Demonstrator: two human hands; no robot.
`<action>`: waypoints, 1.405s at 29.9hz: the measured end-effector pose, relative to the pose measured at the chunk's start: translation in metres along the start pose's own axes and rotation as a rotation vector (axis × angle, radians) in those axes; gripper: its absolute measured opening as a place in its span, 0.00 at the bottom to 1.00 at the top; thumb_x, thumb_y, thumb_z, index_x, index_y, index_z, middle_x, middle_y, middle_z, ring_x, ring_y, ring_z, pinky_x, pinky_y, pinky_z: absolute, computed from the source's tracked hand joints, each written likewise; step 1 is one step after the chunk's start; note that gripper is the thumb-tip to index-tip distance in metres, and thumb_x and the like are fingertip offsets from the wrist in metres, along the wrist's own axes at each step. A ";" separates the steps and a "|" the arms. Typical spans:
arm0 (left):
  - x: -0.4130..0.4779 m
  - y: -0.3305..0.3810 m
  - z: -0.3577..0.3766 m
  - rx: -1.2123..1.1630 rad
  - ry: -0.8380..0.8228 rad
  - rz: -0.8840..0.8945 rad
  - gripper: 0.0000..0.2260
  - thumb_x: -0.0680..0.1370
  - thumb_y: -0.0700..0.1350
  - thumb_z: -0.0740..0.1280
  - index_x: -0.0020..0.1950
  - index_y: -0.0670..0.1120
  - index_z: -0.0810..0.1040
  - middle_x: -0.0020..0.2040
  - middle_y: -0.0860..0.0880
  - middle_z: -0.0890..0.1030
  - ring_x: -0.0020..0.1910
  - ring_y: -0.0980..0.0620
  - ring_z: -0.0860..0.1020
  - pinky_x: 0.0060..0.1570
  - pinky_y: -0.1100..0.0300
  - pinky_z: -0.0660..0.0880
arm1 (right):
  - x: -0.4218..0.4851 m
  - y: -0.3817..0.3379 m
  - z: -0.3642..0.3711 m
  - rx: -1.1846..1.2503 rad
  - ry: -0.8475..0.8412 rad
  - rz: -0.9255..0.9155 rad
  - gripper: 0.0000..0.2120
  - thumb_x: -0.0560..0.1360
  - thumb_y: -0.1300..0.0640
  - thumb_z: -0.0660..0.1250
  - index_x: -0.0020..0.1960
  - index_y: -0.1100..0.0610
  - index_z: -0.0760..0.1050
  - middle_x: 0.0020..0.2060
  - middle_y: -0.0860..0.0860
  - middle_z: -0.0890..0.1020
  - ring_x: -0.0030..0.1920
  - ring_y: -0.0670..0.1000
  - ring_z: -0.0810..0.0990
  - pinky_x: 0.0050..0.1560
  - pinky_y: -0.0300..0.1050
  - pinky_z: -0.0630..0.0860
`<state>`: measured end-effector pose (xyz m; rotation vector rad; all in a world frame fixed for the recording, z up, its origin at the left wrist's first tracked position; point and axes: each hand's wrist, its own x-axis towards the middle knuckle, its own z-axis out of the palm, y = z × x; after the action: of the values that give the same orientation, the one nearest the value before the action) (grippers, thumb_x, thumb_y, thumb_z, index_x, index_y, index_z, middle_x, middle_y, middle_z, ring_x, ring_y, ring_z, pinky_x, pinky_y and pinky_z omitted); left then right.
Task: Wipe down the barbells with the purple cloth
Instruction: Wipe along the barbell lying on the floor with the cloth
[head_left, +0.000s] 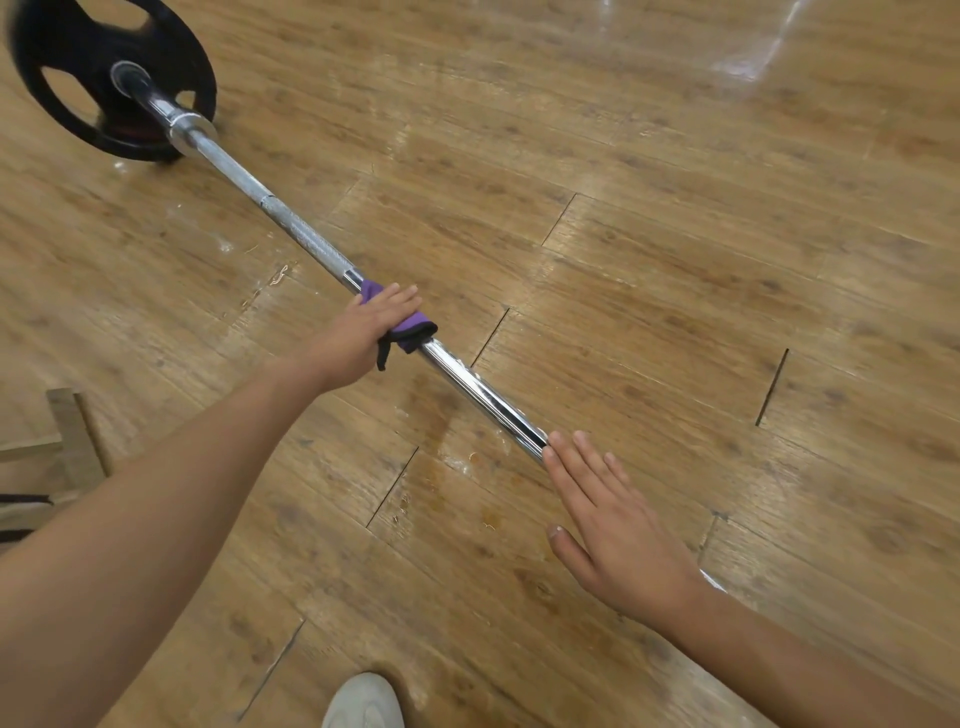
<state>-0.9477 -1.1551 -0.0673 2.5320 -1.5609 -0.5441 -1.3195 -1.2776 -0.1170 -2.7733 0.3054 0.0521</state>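
Observation:
A chrome barbell (483, 395) runs diagonally across the wooden floor, from a black weight plate (67, 78) at the top left down toward the lower right. My left hand (363, 332) grips the purple cloth (410, 330), which is wrapped round the bar near its middle. A dark edge of the cloth hangs below the bar. My right hand (608, 519) lies flat over the bar lower down, fingers straight and together. The bar's lower right stretch is hidden under that hand and forearm.
Worn wooden floorboards (675, 260) with scuffs and gaps surround the bar. A wooden frame piece (72, 436) lies at the left edge. The toe of a light shoe (363, 701) shows at the bottom edge.

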 end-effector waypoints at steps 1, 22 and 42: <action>0.002 -0.002 -0.003 -0.008 0.005 -0.023 0.36 0.77 0.23 0.57 0.82 0.46 0.57 0.82 0.49 0.54 0.82 0.51 0.48 0.80 0.49 0.44 | 0.000 -0.001 0.000 -0.002 0.003 0.000 0.34 0.83 0.44 0.53 0.83 0.58 0.48 0.82 0.52 0.48 0.82 0.52 0.44 0.77 0.53 0.50; 0.000 0.014 0.013 0.045 0.065 -0.030 0.39 0.76 0.23 0.59 0.82 0.48 0.53 0.83 0.51 0.51 0.81 0.52 0.46 0.80 0.48 0.44 | 0.004 0.008 -0.003 -0.019 -0.054 0.013 0.35 0.83 0.44 0.53 0.83 0.56 0.43 0.82 0.49 0.44 0.82 0.50 0.40 0.78 0.52 0.47; 0.016 0.027 0.018 0.047 0.050 -0.078 0.38 0.76 0.24 0.60 0.83 0.47 0.53 0.83 0.51 0.50 0.82 0.52 0.46 0.79 0.47 0.46 | 0.006 0.012 -0.012 -0.056 -0.064 0.006 0.37 0.82 0.42 0.53 0.83 0.58 0.43 0.82 0.52 0.43 0.82 0.52 0.40 0.79 0.52 0.46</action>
<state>-0.9706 -1.1796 -0.0806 2.6291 -1.4806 -0.4543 -1.3167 -1.2942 -0.1098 -2.8195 0.3001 0.1532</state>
